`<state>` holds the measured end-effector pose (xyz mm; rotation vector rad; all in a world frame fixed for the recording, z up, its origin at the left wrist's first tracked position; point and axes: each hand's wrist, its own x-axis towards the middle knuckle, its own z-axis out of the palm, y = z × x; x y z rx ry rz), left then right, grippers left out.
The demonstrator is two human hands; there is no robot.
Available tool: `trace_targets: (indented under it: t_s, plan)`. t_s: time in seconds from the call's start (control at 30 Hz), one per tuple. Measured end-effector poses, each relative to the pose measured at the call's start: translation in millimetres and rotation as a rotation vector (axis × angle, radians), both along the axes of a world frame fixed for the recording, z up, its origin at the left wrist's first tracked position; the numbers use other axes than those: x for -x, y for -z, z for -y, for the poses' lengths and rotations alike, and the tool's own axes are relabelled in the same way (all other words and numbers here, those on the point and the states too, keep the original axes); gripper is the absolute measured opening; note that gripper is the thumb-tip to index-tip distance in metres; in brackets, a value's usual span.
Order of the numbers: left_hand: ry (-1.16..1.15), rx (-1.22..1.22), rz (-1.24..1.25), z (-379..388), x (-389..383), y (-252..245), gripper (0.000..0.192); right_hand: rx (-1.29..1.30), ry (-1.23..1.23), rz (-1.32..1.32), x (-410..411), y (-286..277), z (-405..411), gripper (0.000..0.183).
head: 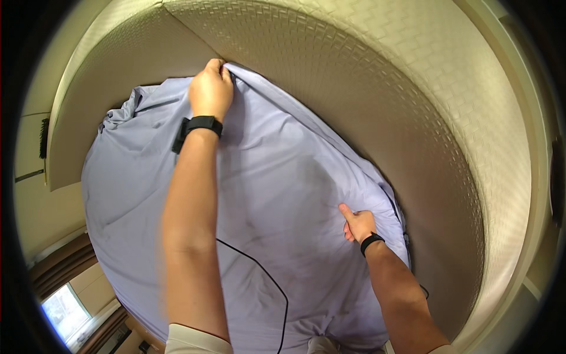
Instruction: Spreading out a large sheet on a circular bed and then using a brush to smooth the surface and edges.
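A lavender-grey sheet [265,194] with wrinkles and darker patches covers the mattress before me. My left hand [211,88], at the far corner, pinches the sheet's edge against the seam between two brown panels. A black band with a small block on it circles that wrist. Lower down on the right, my right hand [359,225] is over the sheet, thumb out and fingers curled, with nothing visible in it. That wrist also wears a black band. The sheet's right edge runs along the brown woven-texture panel [353,101]. Bunched fabric [121,113] lies at the far left corner.
A thin black cable [269,270] crosses the sheet near my left forearm. Cream patterned wall [499,146] rises behind the panels. A black brush [43,138] is at the left wall. Brown curtains [64,265] flank a window [66,312] at lower left. My clothed knee [323,345] shows below.
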<state>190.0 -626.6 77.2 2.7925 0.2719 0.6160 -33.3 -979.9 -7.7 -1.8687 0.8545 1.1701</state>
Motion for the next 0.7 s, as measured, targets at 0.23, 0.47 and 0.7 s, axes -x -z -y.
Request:
trace_targets:
  t_s: [0.23, 0.47, 0.7]
  plan:
    - [0.184, 0.039, -0.523, 23.9, 35.6, 48.0, 0.067, 0.000, 0.015, 0.034, 0.6, -0.9, -1.5, 0.066]
    - [-0.011, -0.236, -1.074, 62.7, -28.7, 76.2, 0.045, -0.007, 0.015, 0.016, 1.7, 2.3, -0.1, 0.068]
    - [0.021, 0.201, -0.581, 49.5, -2.0, 69.6, 0.036, -0.046, 0.008, 0.029, 6.1, 8.8, 2.0, 0.068]
